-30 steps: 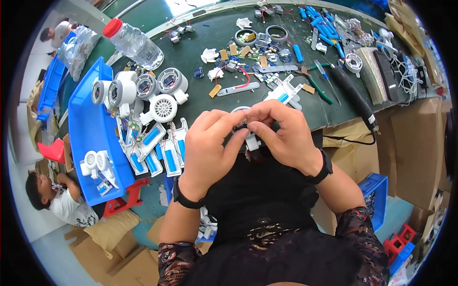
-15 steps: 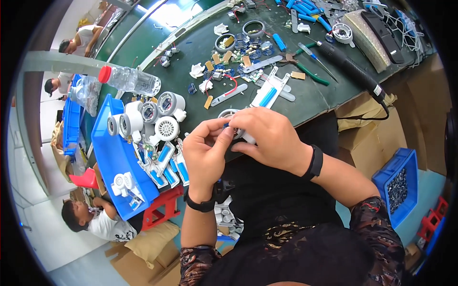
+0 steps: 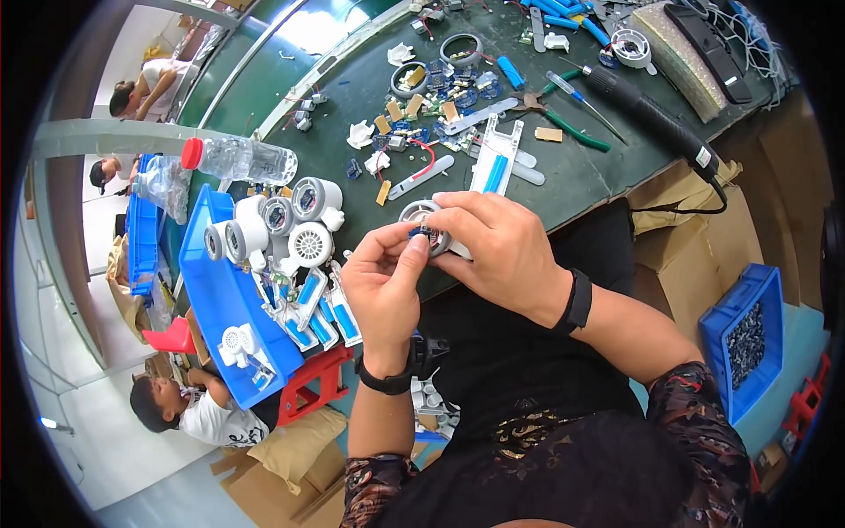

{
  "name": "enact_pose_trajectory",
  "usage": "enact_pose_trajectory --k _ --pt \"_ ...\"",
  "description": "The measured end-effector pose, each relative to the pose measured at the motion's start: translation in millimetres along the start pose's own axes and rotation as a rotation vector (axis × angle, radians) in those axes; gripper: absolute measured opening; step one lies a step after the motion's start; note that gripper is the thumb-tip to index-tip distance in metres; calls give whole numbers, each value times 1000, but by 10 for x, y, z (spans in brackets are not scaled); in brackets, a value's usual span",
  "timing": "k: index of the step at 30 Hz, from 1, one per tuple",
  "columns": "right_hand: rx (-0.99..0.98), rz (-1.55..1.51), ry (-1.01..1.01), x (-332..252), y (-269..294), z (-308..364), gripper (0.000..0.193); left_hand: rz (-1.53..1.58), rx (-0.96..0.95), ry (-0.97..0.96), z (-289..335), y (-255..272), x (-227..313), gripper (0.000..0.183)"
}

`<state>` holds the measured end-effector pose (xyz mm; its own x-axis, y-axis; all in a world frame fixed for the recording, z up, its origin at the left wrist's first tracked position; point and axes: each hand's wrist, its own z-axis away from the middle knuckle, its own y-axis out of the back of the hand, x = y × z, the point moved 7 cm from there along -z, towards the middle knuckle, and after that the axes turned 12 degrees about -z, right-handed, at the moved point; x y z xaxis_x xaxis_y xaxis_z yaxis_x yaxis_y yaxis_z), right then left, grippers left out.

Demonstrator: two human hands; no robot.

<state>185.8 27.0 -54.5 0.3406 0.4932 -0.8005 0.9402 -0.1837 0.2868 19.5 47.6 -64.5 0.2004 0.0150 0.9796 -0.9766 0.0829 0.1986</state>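
Both my hands meet over the table's near edge around a round grey-and-white fan housing (image 3: 410, 211). My right hand (image 3: 515, 255) grips its right side, thumb below and fingers along the top. With thumb and forefinger, my left hand (image 3: 385, 295) pinches a small blue circuit board (image 3: 418, 232) at the opening of the housing. Whether the board is seated inside cannot be made out. Just beyond my right fingers lies a white handle shell (image 3: 503, 145) carrying a blue battery cell (image 3: 495, 173); its lower end is hidden by the hand.
Left of my hands, a blue bin (image 3: 220, 286) has several fan heads (image 3: 310, 245) and battery handles at its side. A clear bottle (image 3: 251, 161) lies beyond. Green-handled pliers (image 3: 572, 129), a screwdriver (image 3: 585, 106) and a black corded tool (image 3: 651, 119) occupy the right. Co-workers sit left.
My right fingers have drawn back from the board to the housing's rim, so more of the round opening shows. My left hand keeps its pinch. The whole view has shifted slightly.
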Motion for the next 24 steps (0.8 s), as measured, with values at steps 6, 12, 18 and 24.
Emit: enact_pose_trajectory --k 6,12,18,24 --pt "13 2 -14 -7 -5 7 41 42 50 -14 8 0 -27 18" --pt "17 25 6 -59 -9 20 39 112 63 31 10 35 -76 19" --pt "2 24 -5 -22 -3 16 37 197 63 113 -2 37 -135 20" --pt "-54 -15 -31 -19 37 -11 36 245 44 135 19 28 -133 22"
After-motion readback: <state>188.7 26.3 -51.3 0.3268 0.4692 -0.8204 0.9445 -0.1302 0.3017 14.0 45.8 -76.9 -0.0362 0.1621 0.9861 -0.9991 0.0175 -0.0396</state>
